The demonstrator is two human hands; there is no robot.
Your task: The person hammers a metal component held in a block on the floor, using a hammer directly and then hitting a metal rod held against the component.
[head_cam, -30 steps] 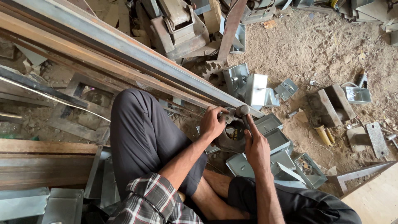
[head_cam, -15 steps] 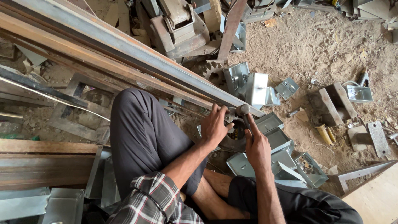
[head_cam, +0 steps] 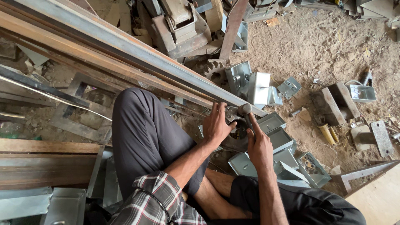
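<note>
Seated on the dirt floor, your left hand [head_cam: 216,125] presses flat, fingers spread, on a small metal part [head_cam: 238,130] just below the long steel beam [head_cam: 137,52], while your right hand [head_cam: 257,143] grips a hammer [head_cam: 245,112] upright beside it.

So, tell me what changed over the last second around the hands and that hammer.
Hardly anything. The right hand keeps its grip on the hammer, whose head sits a touch nearer the long steel bar. The left hand still presses down on the dark round metal piece. The small metal boxes on the dirt stayed put.
</note>
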